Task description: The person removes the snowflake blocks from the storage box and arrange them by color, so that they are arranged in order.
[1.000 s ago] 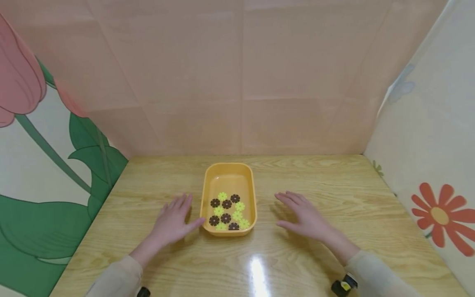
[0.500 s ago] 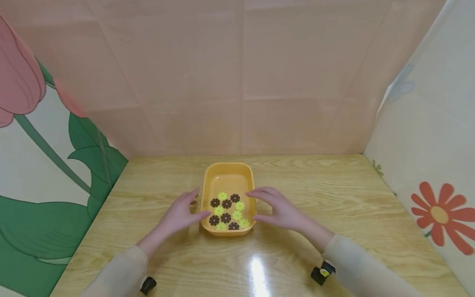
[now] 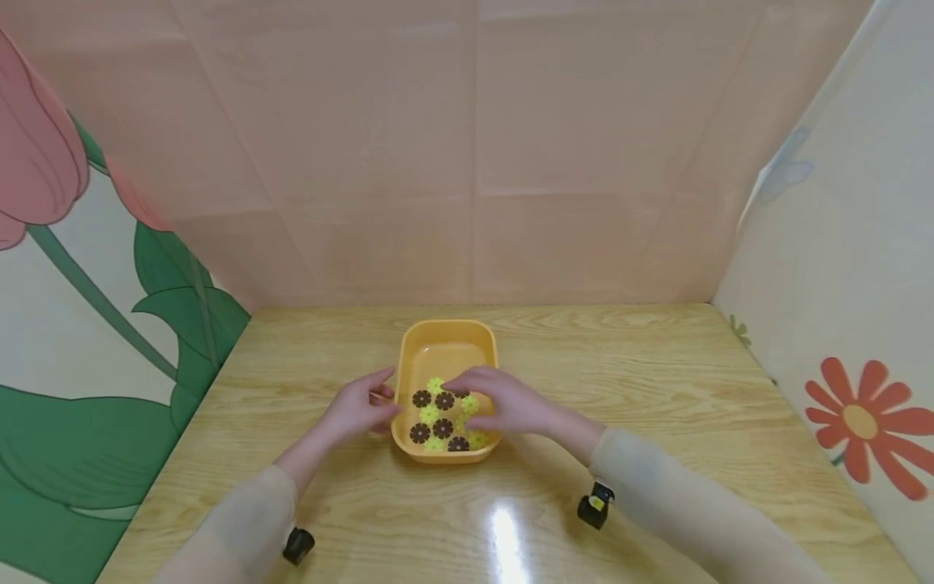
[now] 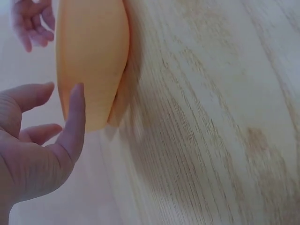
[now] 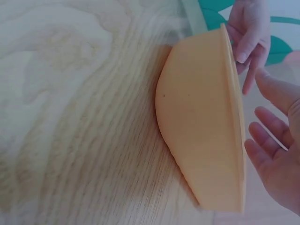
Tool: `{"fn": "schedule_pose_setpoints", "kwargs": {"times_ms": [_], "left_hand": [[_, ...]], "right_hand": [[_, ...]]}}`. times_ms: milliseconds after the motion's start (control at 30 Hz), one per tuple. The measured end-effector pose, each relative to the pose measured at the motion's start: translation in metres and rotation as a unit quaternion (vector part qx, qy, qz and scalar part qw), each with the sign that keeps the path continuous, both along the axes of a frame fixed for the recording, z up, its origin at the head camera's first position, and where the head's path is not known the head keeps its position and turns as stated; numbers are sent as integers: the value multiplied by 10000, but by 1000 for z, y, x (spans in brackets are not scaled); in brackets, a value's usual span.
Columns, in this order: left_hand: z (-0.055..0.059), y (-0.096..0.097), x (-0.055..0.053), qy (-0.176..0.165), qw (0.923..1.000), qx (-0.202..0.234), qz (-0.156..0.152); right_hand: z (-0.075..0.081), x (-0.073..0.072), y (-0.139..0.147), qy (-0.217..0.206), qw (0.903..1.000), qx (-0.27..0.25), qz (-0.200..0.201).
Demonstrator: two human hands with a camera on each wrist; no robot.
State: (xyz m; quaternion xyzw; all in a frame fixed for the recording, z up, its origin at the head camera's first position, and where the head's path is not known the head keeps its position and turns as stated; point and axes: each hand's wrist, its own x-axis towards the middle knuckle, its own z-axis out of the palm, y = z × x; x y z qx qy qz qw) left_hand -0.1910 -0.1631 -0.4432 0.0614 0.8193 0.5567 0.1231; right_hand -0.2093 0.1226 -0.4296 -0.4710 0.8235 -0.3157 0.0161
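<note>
Head view: orange tub (image 3: 445,357) on a wooden table (image 3: 620,357)

The tub stands upright near the middle of the table, its long sides running away from the person. Yellow flower pieces (image 3: 429,414) and brown flower pieces (image 3: 442,428) lie in it, mostly in the nearer half. The right hand (image 3: 511,403) reaches across the right rim above the pieces, fingers and thumb apart. The left hand (image 3: 353,410) is at the left rim, thumb and fingers likewise apart; the thumb tip overlaps the rim, though whether it touches cannot be told.

Views compared: the head view alone gives the tub's contents, while both wrist views give its smooth outer wall, narrowing toward the base. The right wrist view adds a small dark speck (image 5: 164,95) on that wall, with the left hand visible beyond the tub. One left digit crosses the wall in the left wrist view.

Below the right sleeve (image 3: 649,478), a black device (image 3: 594,509) bears a yellow patch (image 3: 597,503), too small to read.

Edges: the tub's far end lies near the table's back edge, where a pink sheet (image 3: 467,162) rises. Bare wood separates the tub from the side edges, flanked by a tulip mural (image 3: 44,138) at left and a red flower (image 3: 861,422) at right.
</note>
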Motion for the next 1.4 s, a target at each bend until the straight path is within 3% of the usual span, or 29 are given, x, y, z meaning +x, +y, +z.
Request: {"fn": "schedule_pose_setpoints", "kwargs": {"times_ms": [300,500,933,1400], "left_hand": [[0,1,-5,-427,9991,28,70],[0,1,-5,-600,9977,303,2],[-2,2,-4,-701,9965,442,55],[-4,2,-6,-759,9960,458,105]], "right_hand": [[-6,-16,-21,-378,9963,553,540],[-8,-21,-33,-416,9918,914,795],[-24,-37,-54,-381,9839,1600,700],[-36,-31,-68,145,9810,1869,501]]}}
